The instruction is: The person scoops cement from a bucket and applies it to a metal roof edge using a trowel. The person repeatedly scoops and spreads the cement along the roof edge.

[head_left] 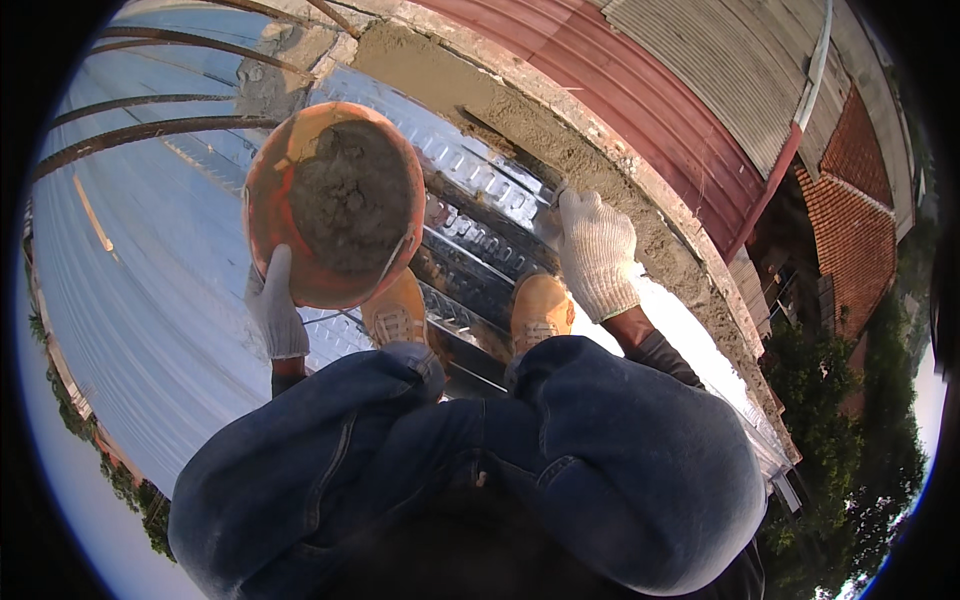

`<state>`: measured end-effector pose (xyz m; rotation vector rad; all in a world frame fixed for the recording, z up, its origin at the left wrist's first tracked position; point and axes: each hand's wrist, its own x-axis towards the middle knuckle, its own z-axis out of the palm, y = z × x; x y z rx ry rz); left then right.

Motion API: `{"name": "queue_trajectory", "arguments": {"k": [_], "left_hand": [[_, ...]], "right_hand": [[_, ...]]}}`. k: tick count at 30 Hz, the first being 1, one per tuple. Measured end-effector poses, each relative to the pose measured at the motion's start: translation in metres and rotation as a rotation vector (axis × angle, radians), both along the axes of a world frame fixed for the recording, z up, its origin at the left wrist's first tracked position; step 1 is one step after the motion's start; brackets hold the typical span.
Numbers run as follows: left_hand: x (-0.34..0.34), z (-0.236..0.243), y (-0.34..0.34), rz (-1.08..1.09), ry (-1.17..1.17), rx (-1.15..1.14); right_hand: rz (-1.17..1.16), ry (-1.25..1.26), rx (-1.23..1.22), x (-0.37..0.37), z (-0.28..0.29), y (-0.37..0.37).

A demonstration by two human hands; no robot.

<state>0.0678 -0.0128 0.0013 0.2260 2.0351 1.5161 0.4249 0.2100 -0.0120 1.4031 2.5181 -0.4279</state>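
1. Left hand, gloved: I see it clamped on the orange bucket by the rim; fingers behind the wall are hidden.
2. Right hand, gloved: fingers curled, undersides hidden. I can't tell what they close on; grey shape beside them unclear.
3. Bucket sits front-left, above the left boot, with grey mortar inside; base hidden.
4. Rusty bar gets cut off at bucket's edge.

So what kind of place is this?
Probably a building site up high, maybe on a roof. There's a bucket of what looks like cement, bare metal bars poking out, and a red metal roof close by.
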Motion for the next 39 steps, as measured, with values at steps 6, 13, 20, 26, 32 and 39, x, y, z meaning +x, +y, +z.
{"name": "queue_trajectory", "arguments": {"k": [6, 13, 20, 26, 32, 39], "left_hand": [[-0.002, -0.003, -0.003, 0.002, -0.005, 0.011], [-0.003, 0.001, -0.004, -0.015, -0.034, 0.002], [0.001, 0.001, 0.002, 0.02, 0.012, 0.0], [0.006, 0.009, 0.004, 0.035, 0.028, -0.023], [0.005, 0.008, 0.006, 0.012, 0.004, -0.006], [0.0, 0.0, 0.0, 0.016, 0.001, -0.032]], "right_hand": [[-0.029, 0.009, -0.073, 0.002, 0.001, -0.015], [-0.058, 0.062, -0.043, -0.004, 0.013, -0.006], [-0.16, 0.13, -0.011, -0.013, -0.005, 0.027], [-0.013, 0.032, -0.029, -0.05, -0.001, 0.032], [0.049, 0.069, 0.054, -0.055, -0.016, -0.004], [0.063, 0.057, -0.062, -0.054, 0.001, 0.003]]}}
